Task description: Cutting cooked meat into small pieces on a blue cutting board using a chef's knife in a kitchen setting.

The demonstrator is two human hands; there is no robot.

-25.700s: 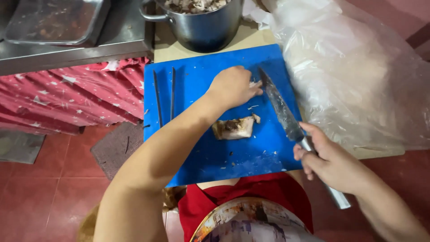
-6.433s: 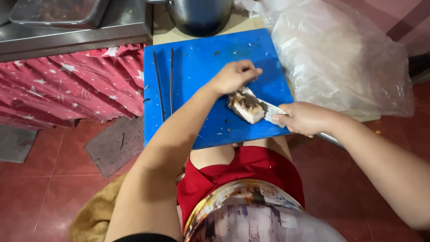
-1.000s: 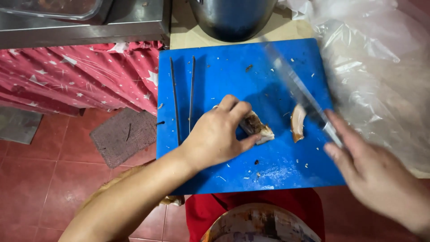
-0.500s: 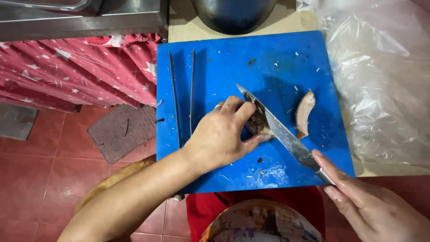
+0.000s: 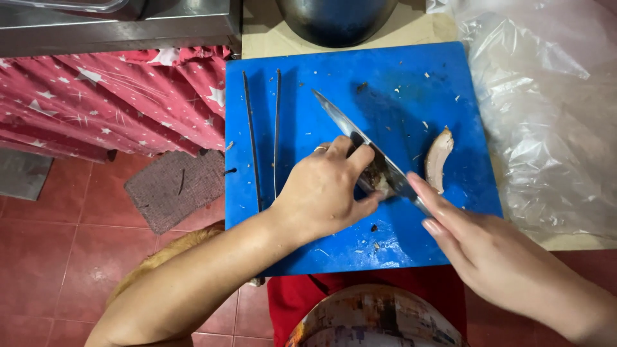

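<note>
The right hand [image 5: 508, 263] grips the knife [image 5: 369, 151] handle, forefinger extended along the blade. The left hand [image 5: 324, 189] is curled onto a brown, dark-crusted meat piece [image 5: 378, 178] at the centre of the blue board [image 5: 308, 96]; the blade lies across this piece. A pale, curved slice [image 5: 439, 159] lies just right of the blade. Two thin rods [image 5: 263, 135] lie parallel at the board's left. A crumpled clear plastic bag [image 5: 553, 115] sits right of the board. A metal pot [image 5: 337, 19] stands beyond it on the table [image 5: 257, 32].

one knife [image 5: 360, 144], two meat pieces [image 5: 439, 159] – one blue cutting board [image 5: 308, 96], one steel pot [image 5: 334, 19], one plastic bag [image 5: 546, 115].
</note>
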